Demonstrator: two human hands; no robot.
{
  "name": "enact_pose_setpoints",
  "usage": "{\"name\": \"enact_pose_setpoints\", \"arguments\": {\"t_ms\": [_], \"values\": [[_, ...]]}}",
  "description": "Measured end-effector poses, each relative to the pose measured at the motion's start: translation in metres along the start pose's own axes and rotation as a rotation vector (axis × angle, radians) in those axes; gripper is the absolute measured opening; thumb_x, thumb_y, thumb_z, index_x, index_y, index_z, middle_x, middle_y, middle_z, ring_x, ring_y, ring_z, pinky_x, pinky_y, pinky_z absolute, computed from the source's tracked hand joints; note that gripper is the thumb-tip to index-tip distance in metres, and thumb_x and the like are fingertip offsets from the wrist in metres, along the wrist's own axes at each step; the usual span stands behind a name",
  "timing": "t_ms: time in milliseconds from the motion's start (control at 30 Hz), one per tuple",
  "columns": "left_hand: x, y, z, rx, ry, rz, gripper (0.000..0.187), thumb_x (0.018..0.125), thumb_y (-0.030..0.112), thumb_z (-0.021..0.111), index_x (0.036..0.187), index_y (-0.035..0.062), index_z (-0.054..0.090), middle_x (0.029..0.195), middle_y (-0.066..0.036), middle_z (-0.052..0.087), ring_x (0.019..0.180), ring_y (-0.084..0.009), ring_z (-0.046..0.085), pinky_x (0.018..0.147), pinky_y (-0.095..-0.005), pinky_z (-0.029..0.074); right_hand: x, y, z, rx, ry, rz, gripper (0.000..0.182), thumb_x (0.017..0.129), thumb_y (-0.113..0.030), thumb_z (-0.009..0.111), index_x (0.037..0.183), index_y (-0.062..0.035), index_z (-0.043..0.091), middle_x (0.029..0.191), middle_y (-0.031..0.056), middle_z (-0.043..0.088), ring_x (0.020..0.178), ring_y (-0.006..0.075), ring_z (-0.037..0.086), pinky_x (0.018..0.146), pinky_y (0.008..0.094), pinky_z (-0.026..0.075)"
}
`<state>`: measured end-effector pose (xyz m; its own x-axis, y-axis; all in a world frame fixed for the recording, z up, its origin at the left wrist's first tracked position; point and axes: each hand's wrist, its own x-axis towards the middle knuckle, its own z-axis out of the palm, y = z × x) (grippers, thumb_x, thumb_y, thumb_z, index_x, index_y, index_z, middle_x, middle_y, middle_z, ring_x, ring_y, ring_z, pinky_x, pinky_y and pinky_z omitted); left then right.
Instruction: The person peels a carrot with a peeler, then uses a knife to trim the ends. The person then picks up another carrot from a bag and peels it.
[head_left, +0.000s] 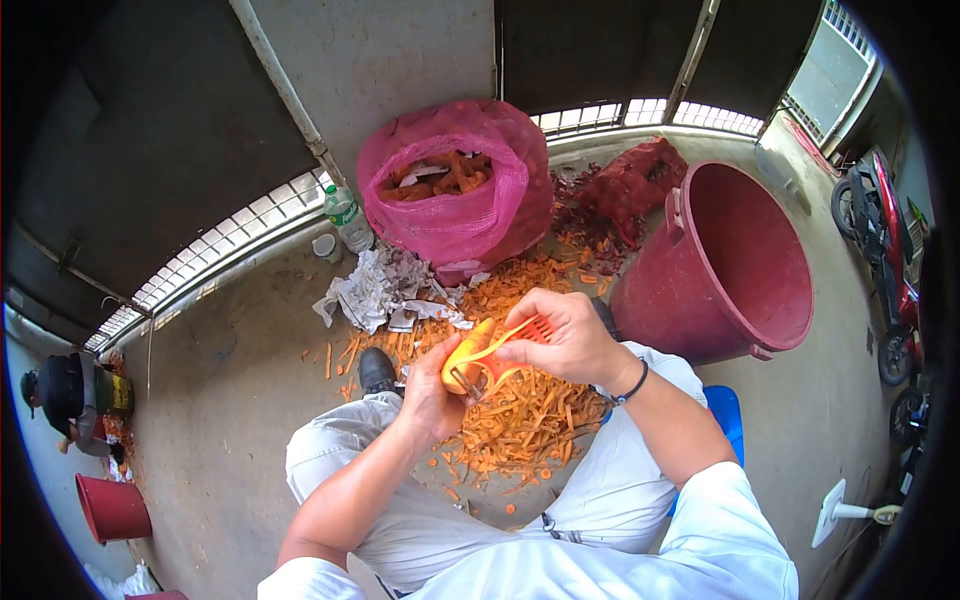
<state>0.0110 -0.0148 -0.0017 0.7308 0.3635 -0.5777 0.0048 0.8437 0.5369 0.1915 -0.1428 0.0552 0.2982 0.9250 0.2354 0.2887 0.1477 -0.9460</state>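
Note:
My left hand (430,396) is closed around a carrot (462,352), held above my lap with its thick end toward me. In my right hand (572,338) is an orange peeler (497,366), its ridged handle gripped between thumb and fingers. The peeler's head lies against or just beside the carrot's right side; contact is hard to make out. Below both hands a heap of carrot peelings (530,425) covers the floor between my legs.
A pink mesh sack (440,228) of carrots stands ahead, with crumpled paper (375,290) and a plastic bottle (347,217) beside it. A large maroon bin (665,305) stands right, before a red net sack (635,185). Another person (85,400) is far left, near a red bucket (112,508).

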Motion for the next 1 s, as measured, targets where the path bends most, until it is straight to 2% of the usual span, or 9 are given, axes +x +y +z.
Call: {"name": "enact_pose_setpoints", "arguments": {"t_ms": [100, 133, 367, 433, 533, 633, 700, 900, 1000], "values": [[0.003, -0.003, -0.006, 0.027, 0.002, 0.009, 0.033, 0.105, 0.040, 0.054, 0.122, 0.0133, 0.065, 0.111, -0.004, 0.072, 0.096, -0.0187, 0.068, 0.070, -0.0374, 0.052, 0.001, 0.001, 0.001, -0.139, -0.017, -0.100, 0.026, 0.085, -0.009, 0.088, 0.098, 0.0018, 0.068, 0.084, 0.0060, 0.075, 0.078, 0.0072, 0.071, 0.069, 0.0241, 0.057], [0.004, -0.004, -0.005, 0.029, -0.001, 0.005, 0.033, 0.105, 0.040, 0.054, 0.122, 0.0133, 0.065, 0.111, -0.004, 0.072, 0.096, -0.0187, 0.068, 0.070, -0.0374, 0.052, 0.001, 0.000, 0.000, -0.126, -0.024, -0.065, 0.024, 0.088, -0.016, 0.085, 0.100, 0.0001, 0.071, 0.087, 0.0089, 0.076, 0.079, 0.0120, 0.074, 0.072, 0.0267, 0.058], [-0.009, -0.001, 0.000, 0.039, -0.059, 0.016, 0.036, 0.101, 0.039, 0.062, 0.122, 0.0100, 0.065, 0.100, -0.005, 0.070, 0.079, -0.0161, 0.062, 0.059, -0.0336, 0.045, 0.005, 0.008, -0.008, 0.054, -0.016, 0.035, 0.022, 0.086, -0.006, 0.086, 0.099, 0.0000, 0.069, 0.088, 0.0053, 0.075, 0.083, 0.0080, 0.071, 0.072, 0.0245, 0.057], [-0.014, 0.002, 0.000, 0.081, -0.143, 0.026, 0.038, 0.100, 0.039, 0.063, 0.122, 0.0088, 0.064, 0.098, -0.006, 0.069, 0.075, -0.0160, 0.059, 0.058, -0.0327, 0.043, 0.009, 0.010, -0.029, 0.068, 0.118, 0.125, 0.020, 0.086, -0.001, 0.084, 0.099, -0.0002, 0.069, 0.089, 0.0042, 0.074, 0.083, 0.0076, 0.070, 0.073, 0.0247, 0.057], [-0.020, 0.007, 0.002, 0.065, -0.160, 0.027, 0.035, 0.101, 0.032, 0.065, 0.121, 0.0034, 0.065, 0.094, -0.009, 0.070, 0.067, -0.0182, 0.061, 0.056, -0.0325, 0.045, 0.014, 0.037, -0.070, -0.463, 0.331, 0.081, 0.020, 0.086, -0.010, 0.084, 0.093, 0.0008, 0.069, 0.085, 0.0086, 0.076, 0.080, 0.0102, 0.071, 0.070, 0.0286, 0.058], [-0.019, 0.011, 0.004, 0.029, -0.280, -0.017, 0.034, 0.103, 0.033, 0.060, 0.121, 0.0052, 0.065, 0.094, -0.010, 0.070, 0.068, -0.0192, 0.061, 0.057, -0.0325, 0.045, 0.012, 0.035, -0.081, -0.288, 0.505, 0.142, 0.020, 0.086, -0.009, 0.083, 0.096, 0.0004, 0.069, 0.085, 0.0079, 0.075, 0.080, 0.0096, 0.072, 0.070, 0.0281, 0.058], [-0.013, 0.009, 0.007, 0.034, -0.031, -0.029, 0.034, 0.106, 0.035, 0.054, 0.124, 0.0072, 0.065, 0.095, -0.010, 0.070, 0.067, -0.0189, 0.059, 0.057, -0.0319, 0.043, 0.009, 0.040, -0.069, 0.010, 0.416, 0.103, 0.021, 0.086, -0.005, 0.084, 0.098, 0.0002, 0.068, 0.088, 0.0062, 0.075, 0.082, 0.0096, 0.071, 0.071, 0.0270, 0.059], [0.000, 0.004, -0.008, -0.026, -0.108, -0.079, 0.036, 0.107, 0.041, 0.052, 0.125, 0.0119, 0.063, 0.101, -0.007, 0.071, 0.073, -0.0176, 0.061, 0.058, -0.0330, 0.046, 0.002, 0.012, -0.018, 0.062, -0.001, 0.058, 0.024, 0.086, -0.001, 0.084, 0.102, 0.0002, 0.066, 0.091, 0.0037, 0.073, 0.085, 0.0076, 0.070, 0.075, 0.0237, 0.057], [-0.007, 0.004, 0.010, 0.010, -0.035, -0.046, 0.035, 0.106, 0.044, 0.054, 0.121, 0.0137, 0.063, 0.100, -0.004, 0.070, 0.082, -0.0161, 0.064, 0.061, -0.0337, 0.048, 0.001, 0.005, -0.002, 0.051, -0.030, -0.004, 0.023, 0.086, -0.007, 0.086, 0.100, -0.0001, 0.069, 0.090, 0.0050, 0.075, 0.082, 0.0082, 0.071, 0.072, 0.0251, 0.058]]}}
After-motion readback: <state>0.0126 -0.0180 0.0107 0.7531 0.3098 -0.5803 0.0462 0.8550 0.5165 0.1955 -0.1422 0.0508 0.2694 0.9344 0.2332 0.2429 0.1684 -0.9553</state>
